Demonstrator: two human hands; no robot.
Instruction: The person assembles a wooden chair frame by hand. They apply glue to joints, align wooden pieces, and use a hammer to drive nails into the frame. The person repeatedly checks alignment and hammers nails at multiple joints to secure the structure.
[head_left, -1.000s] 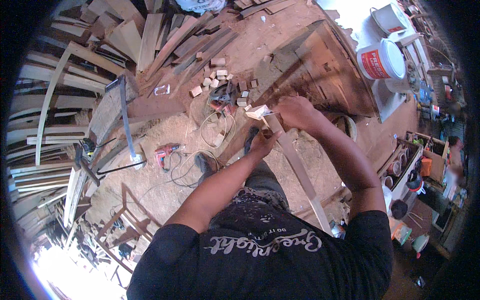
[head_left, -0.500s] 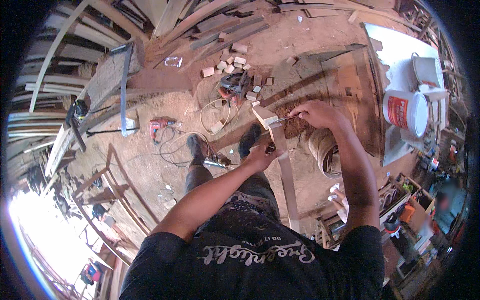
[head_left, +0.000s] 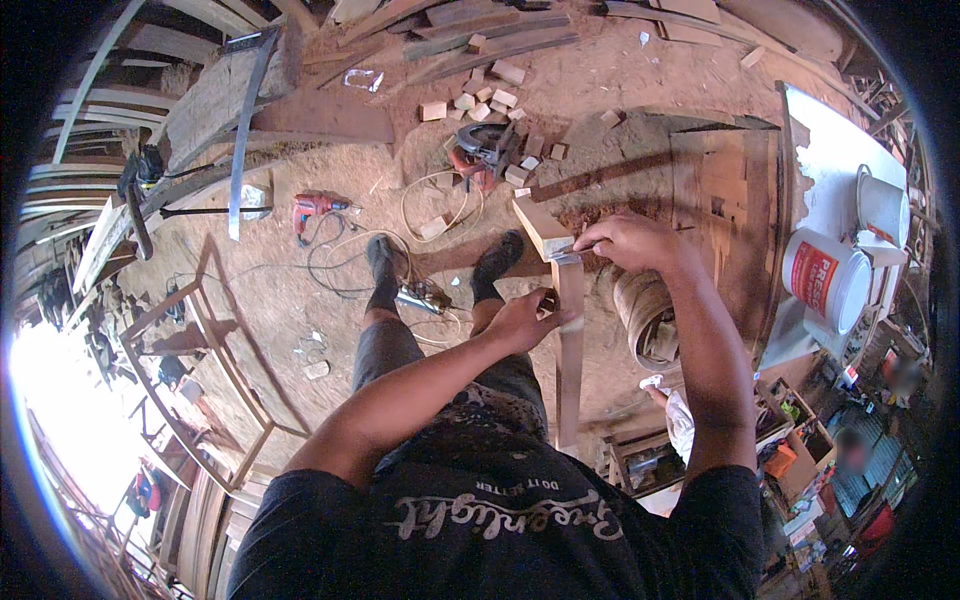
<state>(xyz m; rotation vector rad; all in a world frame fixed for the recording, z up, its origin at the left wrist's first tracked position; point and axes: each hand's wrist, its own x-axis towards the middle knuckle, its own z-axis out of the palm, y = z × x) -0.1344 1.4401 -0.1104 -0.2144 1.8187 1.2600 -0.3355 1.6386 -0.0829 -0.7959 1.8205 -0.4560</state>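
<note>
looking straight down here. my left hand (head_left: pixel 525 320) is wrapped around the upper part of a long wooden slat (head_left: pixel 570 350) that stands roughly upright in front of my legs, fingers closed on its edge, looks like that's there to keep it steady. my right hand (head_left: pixel 625 240) is up at the slat's top end, closed in a pinch right where a short wood block (head_left: pixel 542 228) sits against it, so i'd say it's lining the block up on the end. can't tell whether the fingers are on the block or something small between the two pieces.

the slat runs down past my knees toward the floor, its lower end near a low wooden frame (head_left: pixel 640 455).

around my boots: a dirt floor (head_left: pixel 300 290) covered in sawdust, a red power drill (head_left: pixel 312 207) with its cord looped about, a circular saw (head_left: pixel 482 150) by scattered offcut blocks (head_left: pixel 480 100). a white bucket (head_left: pixel 828 278) sits on the tabletop (head_left: pixel 820 150) to my right.
</note>
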